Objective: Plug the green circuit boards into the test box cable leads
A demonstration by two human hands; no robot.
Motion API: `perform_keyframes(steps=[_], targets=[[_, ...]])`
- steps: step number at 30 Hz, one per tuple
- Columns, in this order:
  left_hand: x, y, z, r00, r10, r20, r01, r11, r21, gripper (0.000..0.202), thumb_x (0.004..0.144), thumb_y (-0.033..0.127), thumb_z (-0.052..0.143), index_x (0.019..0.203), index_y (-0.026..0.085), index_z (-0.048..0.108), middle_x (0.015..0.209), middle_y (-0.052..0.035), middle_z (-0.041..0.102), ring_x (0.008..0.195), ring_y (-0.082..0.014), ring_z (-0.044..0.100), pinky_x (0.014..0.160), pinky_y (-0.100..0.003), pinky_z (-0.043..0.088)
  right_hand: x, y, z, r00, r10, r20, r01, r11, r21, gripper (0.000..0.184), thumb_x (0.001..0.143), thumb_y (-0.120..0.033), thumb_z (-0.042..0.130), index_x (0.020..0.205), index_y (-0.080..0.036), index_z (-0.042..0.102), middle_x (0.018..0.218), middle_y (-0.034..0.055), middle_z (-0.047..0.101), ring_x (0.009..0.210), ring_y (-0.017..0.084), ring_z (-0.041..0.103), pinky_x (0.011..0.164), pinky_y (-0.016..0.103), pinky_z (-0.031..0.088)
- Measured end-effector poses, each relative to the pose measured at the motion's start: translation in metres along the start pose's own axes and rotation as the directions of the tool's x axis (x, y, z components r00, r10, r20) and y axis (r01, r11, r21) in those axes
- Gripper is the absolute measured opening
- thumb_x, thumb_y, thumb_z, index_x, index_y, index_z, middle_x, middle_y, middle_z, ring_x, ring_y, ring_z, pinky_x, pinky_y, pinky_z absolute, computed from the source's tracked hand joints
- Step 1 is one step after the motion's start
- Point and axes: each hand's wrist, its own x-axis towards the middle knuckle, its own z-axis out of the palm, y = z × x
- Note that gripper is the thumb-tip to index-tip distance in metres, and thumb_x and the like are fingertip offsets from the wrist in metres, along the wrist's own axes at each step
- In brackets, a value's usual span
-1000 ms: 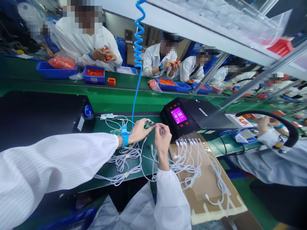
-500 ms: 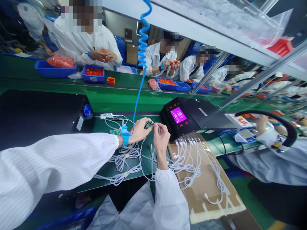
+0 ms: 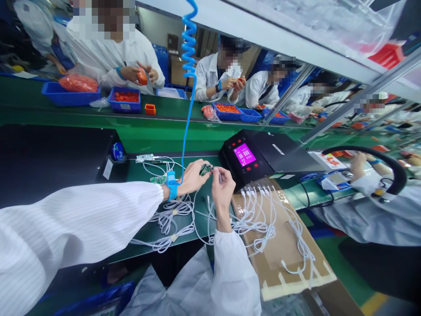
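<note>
My left hand (image 3: 194, 176) grips a small green circuit board (image 3: 205, 169) over the green bench. A blue wrist strap (image 3: 171, 184) with a coiled blue cord (image 3: 189, 52) is on that wrist. My right hand (image 3: 222, 188) pinches the end of a white cable (image 3: 219, 175) right at the board's edge. Several white cables (image 3: 256, 215) run from a black tester (image 3: 263, 157) with a magenta screen (image 3: 244, 154), just right of my hands.
Two more circuit boards (image 3: 146, 158) (image 3: 158, 180) lie on the bench by the cable bundles (image 3: 171, 217). A cardboard sheet (image 3: 286, 254) sits at the right. Across the green conveyor (image 3: 98, 118), people in white coats handle orange parts over blue bins (image 3: 126, 100). A co-worker's arm (image 3: 368, 206) is at right.
My hands stay together at the board with only small finger shifts. The view has drifted slightly. The person opposite has lifted an orange part.
</note>
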Motion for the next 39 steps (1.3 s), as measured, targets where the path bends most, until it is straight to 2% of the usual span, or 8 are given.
perform_keyframes(steps=[8,14,18,22,27,31,34,39], targets=[[0.002,-0.003,0.003,1.000,-0.014,-0.022,0.014,1.000,0.028,0.012,0.092,0.020,0.063,0.101,0.017,0.069,0.103,-0.0083,0.073,0.095,-0.0239,0.068,0.087,-0.035,0.051,0.002,0.006,0.002,1.000,-0.003,0.003,0.003,1.000,-0.018,0.032,0.091,-0.047,0.064,0.096,-0.015,0.070,0.097,0.0110,0.074,0.093,0.022,0.072,0.091,0.037,0.058],[0.007,-0.013,0.001,0.984,-0.162,0.070,0.166,0.984,-0.065,0.026,0.087,0.014,0.071,0.112,0.017,0.071,0.100,-0.0073,0.076,0.094,-0.0242,0.070,0.088,-0.033,0.051,0.034,0.013,-0.004,0.991,0.057,0.121,-0.035,0.984,-0.177,0.024,0.088,-0.039,0.064,0.091,-0.016,0.070,0.084,0.0091,0.077,0.080,0.022,0.074,0.080,0.035,0.059],[0.007,-0.015,0.001,0.910,-0.412,0.039,0.409,0.882,-0.236,0.030,0.087,0.018,0.075,0.116,0.015,0.070,0.077,-0.0021,0.071,0.066,-0.0176,0.063,0.067,-0.028,0.047,0.068,0.017,-0.006,0.977,0.165,0.132,-0.102,0.915,-0.390,0.015,0.090,-0.028,0.060,0.092,-0.017,0.070,0.080,0.0070,0.078,0.078,0.020,0.076,0.076,0.030,0.058],[0.007,-0.010,0.000,0.837,-0.540,0.087,0.528,0.757,-0.385,0.021,0.086,0.014,0.074,0.107,0.014,0.067,0.065,-0.0005,0.067,0.060,-0.0153,0.060,0.061,-0.025,0.043,0.081,0.031,0.001,0.942,0.261,0.213,-0.116,0.845,-0.522,0.013,0.090,-0.019,0.059,0.090,-0.016,0.071,0.082,0.0082,0.079,0.080,0.020,0.077,0.078,0.029,0.058],[0.006,-0.008,0.003,0.788,-0.577,0.213,0.603,0.657,-0.453,0.021,0.080,0.017,0.081,0.092,0.016,0.064,0.063,-0.0014,0.067,0.061,-0.0160,0.060,0.060,-0.026,0.041,0.064,0.040,-0.001,0.901,0.277,0.335,-0.021,0.797,-0.604,0.020,0.090,-0.013,0.059,0.104,-0.014,0.074,0.093,0.0122,0.079,0.097,0.025,0.076,0.092,0.035,0.055],[0.004,-0.014,0.006,0.795,-0.551,0.253,0.602,0.663,-0.446,0.012,0.080,0.018,0.076,0.077,0.016,0.064,0.067,-0.0033,0.067,0.068,-0.0164,0.060,0.066,-0.027,0.042,0.035,0.035,-0.032,0.915,0.196,0.352,0.096,0.742,-0.663,0.037,0.094,-0.012,0.049,0.128,-0.013,0.065,0.119,0.0187,0.071,0.113,0.028,0.068,0.102,0.041,0.050],[0.003,-0.015,0.006,0.782,-0.552,0.290,0.621,0.647,-0.442,0.013,0.072,0.016,0.076,0.069,0.017,0.063,0.069,-0.0036,0.066,0.073,-0.0172,0.061,0.068,-0.027,0.043,0.003,0.031,-0.064,0.899,0.111,0.424,0.274,0.613,-0.741,0.028,0.095,-0.013,0.047,0.111,-0.015,0.069,0.111,0.0170,0.068,0.107,0.029,0.066,0.100,0.043,0.050],[-0.001,-0.011,0.009,0.736,-0.548,0.397,0.677,0.599,-0.428,0.007,0.069,0.015,0.070,0.067,0.016,0.064,0.077,-0.0057,0.068,0.075,-0.0184,0.062,0.065,-0.028,0.044,-0.042,0.025,-0.087,0.810,0.214,0.546,0.376,0.525,-0.764,0.007,0.089,-0.022,0.069,0.092,-0.018,0.074,0.115,0.0150,0.065,0.116,0.032,0.060,0.104,0.044,0.048]])
